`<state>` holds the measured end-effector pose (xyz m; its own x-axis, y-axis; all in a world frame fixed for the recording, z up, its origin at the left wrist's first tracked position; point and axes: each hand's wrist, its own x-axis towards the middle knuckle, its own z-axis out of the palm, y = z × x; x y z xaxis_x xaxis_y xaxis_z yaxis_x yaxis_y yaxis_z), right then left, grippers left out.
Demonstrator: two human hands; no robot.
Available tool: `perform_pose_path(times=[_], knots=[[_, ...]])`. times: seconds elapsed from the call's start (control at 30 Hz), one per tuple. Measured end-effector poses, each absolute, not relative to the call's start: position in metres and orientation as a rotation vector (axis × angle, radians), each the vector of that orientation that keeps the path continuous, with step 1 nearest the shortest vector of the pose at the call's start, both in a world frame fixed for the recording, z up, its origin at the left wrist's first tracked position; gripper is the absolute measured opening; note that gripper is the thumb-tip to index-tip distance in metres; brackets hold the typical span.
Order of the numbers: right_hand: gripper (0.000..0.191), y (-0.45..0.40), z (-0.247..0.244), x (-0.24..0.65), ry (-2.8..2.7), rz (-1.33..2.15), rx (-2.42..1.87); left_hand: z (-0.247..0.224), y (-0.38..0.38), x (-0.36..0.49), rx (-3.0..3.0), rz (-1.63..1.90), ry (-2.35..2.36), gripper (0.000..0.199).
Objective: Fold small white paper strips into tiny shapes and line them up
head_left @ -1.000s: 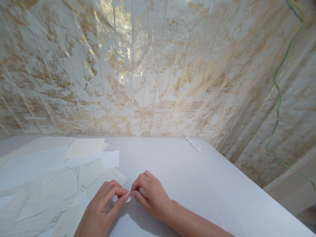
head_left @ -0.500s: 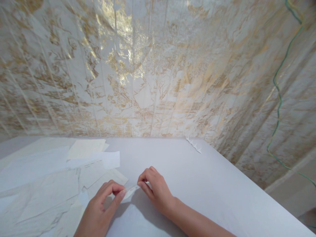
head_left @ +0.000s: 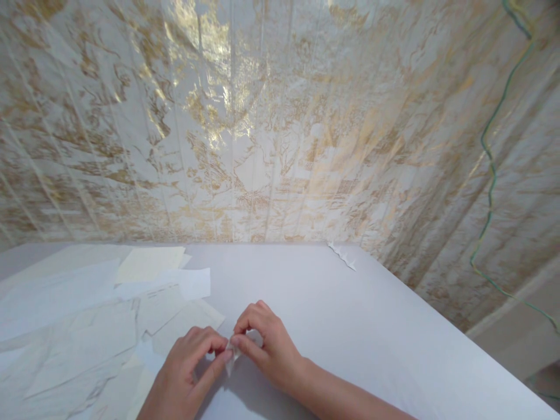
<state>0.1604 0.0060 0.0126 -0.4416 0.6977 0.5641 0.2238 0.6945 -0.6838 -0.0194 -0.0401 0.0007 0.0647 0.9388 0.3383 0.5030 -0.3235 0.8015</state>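
A small folded piece of white paper [head_left: 231,357] is pinched between my two hands, just above the white tabletop. My left hand [head_left: 188,364] grips its left side between thumb and fingertips. From the other side, my right hand [head_left: 266,347] holds it with thumb and forefinger, and the fingertips of both hands almost touch. Much of the paper is hidden by the fingers; a pointed lower end shows below them.
Loose sheets of white and cream paper [head_left: 83,341] overlap across the left of the white table [head_left: 306,286]. A jagged folded paper strip [head_left: 342,256] lies near the back right corner. Gold-patterned sheeting [head_left: 262,116] covers the wall behind. A green-yellow wire [head_left: 492,181] hangs at right.
My right hand has moved left and slightly down, so the hands are closer together. The paper, stretched between them before, is now bunched or folded at the fingertips.
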Motion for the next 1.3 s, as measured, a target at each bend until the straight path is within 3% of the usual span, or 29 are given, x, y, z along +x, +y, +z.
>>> perform_pose_path(times=[0.13, 0.3, 0.43, 0.77, 1.0, 1.2, 1.3], knots=[[0.015, 0.005, 0.009, 0.159, -1.781, 0.796, -0.841, 0.001, -0.038, -0.024, 1.856, 1.208, 1.466, 0.023], [0.025, -0.001, 0.006, 0.152, -1.717, 0.967, -1.003, -0.002, -0.035, -0.031, 1.890, 1.248, 1.495, 0.023], [0.014, -0.005, 0.009, 0.148, -1.782, 0.896, -0.960, -0.010, -0.036, -0.031, 1.876, 1.261, 1.516, 0.024], [0.012, -0.006, 0.014, 0.152, -1.922, 0.704, -0.824, -0.003, -0.037, -0.024, 1.806, 1.288, 1.549, 0.034], [0.014, -0.007, 0.015, 0.152, -1.940, 0.662, -0.823, -0.005, -0.038, -0.022, 1.757, 1.318, 1.565, 0.024], [0.016, -0.007, 0.011, 0.148, -1.772, 0.955, -0.952, -0.008, -0.041, -0.021, 1.660, 1.275, 1.472, 0.027], [0.002, -0.005, 0.009, 0.147, -1.698, 1.070, -0.979, -0.009, -0.040, -0.020, 1.597, 1.279, 1.482, 0.029]])
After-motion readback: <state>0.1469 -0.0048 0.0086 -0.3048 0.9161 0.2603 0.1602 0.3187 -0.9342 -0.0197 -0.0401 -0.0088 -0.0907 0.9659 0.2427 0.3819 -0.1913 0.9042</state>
